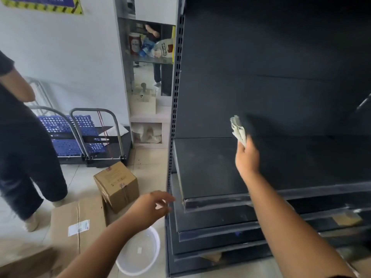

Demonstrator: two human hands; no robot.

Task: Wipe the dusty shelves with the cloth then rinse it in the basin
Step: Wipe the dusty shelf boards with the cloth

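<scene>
Near left, I see the white basin (138, 251) on the floor; my left hand (149, 205) hovers above it, fingers spread and empty. Farther right, my right hand (247, 157) clutches the cloth (238, 129) over the dark shelf (206, 167).

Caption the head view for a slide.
Right hand wipes the dark shelf with a cloth; white basin waits below.

The right hand (247, 157) hides much of the cloth (238, 128), its fingers unseen; at nine o'clock the bystander (22, 137) is cut off.
</scene>
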